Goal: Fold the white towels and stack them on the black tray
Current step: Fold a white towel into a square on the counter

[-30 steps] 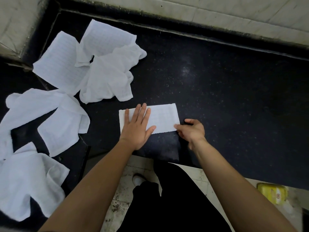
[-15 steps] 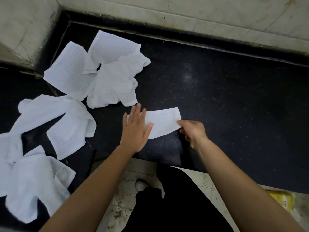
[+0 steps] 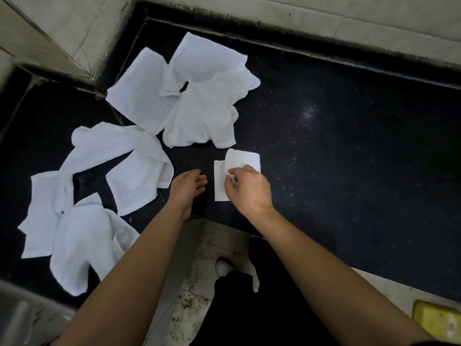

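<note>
A small white towel (image 3: 243,161) lies near the front edge of the black speckled counter (image 3: 349,146), partly folded over itself. My right hand (image 3: 247,188) pinches its folded-over end and holds it above the lower layer. My left hand (image 3: 188,187) hovers just left of the towel, fingers relaxed, holding nothing. Several unfolded white towels lie crumpled to the left: one pile (image 3: 194,96) at the back and another (image 3: 99,191) nearer me. No black tray is in view.
Tiled walls (image 3: 74,28) close the counter at the back and left corner. A metal sink edge (image 3: 22,318) shows at the bottom left. A yellow object (image 3: 436,320) sits at the bottom right. The tiled floor and my dark-clad legs lie below.
My right hand has carried the towel's right end leftward over the rest, halving its length. My left hand has lifted off the towel and moved aside to the left.
</note>
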Motion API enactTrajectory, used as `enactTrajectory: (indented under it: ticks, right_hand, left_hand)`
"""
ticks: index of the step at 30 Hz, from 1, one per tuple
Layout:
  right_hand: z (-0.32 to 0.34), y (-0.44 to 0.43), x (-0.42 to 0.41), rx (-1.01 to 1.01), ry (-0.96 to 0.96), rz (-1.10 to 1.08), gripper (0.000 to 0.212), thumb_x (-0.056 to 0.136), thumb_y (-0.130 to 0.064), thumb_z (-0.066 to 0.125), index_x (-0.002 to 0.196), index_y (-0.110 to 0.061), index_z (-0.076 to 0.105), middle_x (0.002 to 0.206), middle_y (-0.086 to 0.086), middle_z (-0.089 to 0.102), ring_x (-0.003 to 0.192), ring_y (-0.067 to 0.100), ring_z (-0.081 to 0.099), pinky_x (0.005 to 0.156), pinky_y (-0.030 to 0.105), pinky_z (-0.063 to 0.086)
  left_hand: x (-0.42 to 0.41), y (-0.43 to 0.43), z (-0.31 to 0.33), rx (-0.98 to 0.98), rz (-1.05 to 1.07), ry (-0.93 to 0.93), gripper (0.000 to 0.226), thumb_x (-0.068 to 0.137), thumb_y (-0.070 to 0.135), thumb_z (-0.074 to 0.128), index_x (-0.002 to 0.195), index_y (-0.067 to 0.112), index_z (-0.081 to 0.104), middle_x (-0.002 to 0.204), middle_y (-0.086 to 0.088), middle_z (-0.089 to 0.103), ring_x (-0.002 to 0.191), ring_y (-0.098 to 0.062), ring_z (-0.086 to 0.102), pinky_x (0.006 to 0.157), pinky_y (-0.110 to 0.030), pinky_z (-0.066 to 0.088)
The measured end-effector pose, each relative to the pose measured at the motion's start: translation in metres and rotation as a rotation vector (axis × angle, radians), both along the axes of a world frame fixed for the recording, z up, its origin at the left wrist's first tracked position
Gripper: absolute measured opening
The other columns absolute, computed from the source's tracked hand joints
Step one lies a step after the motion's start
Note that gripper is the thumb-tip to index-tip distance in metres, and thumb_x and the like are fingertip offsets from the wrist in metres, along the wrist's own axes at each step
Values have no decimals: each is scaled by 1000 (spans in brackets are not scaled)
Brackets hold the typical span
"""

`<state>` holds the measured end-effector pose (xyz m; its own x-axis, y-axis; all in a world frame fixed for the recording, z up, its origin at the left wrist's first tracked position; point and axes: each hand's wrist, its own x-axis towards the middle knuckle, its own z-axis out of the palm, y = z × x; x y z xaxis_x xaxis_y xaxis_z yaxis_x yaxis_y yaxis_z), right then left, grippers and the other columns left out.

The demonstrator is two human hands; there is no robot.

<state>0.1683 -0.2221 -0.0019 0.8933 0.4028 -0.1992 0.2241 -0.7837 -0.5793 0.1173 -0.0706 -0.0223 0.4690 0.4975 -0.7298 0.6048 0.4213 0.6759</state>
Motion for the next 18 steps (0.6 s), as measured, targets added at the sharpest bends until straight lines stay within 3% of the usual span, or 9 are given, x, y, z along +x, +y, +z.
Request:
enactTrajectory:
  ticks: [3,6,11,15,18]
  right_hand:
    - [-8,12,-9,-84,44,106,28,100,-30,51,109,-12,71,105,6,64,89,27,65,74,32,49]
    - [-16,14,-12,-77,103,161,29,101,-29,51,111,-11,71,106,8,64,93,28,65,80,36,53]
    - [-13,-2,-9,98,257,162,41,100,-45,53,126,-17,68,110,2,67,99,16,63,90,33,52]
    - [-17,-30,-4,161,7,58,25,99,-26,58,115,-14,72,106,5,69,81,20,67,77,38,57]
    - [-30,-52,-1,113,-224,151,19,95,-16,63,110,-10,73,97,5,64,80,22,64,65,34,57]
  left_hand:
    - [-3,-1,-3,34,-17,-9,13,101,20,52,107,14,63,112,-10,68,105,-19,66,96,-34,54]
    - [-5,1,-6,42,-31,-17,23,102,17,50,122,9,60,113,-9,67,105,-18,66,95,-32,54]
    - [-5,3,-7,49,-43,-12,28,101,16,51,126,6,60,113,-10,68,104,-18,67,90,-30,55]
    - [-3,0,-6,119,-74,13,22,100,18,55,119,10,63,112,-8,68,100,-16,67,86,-28,55]
    - [-3,-5,-6,269,-200,38,26,93,25,67,117,14,64,108,-2,68,96,-12,65,86,-28,55]
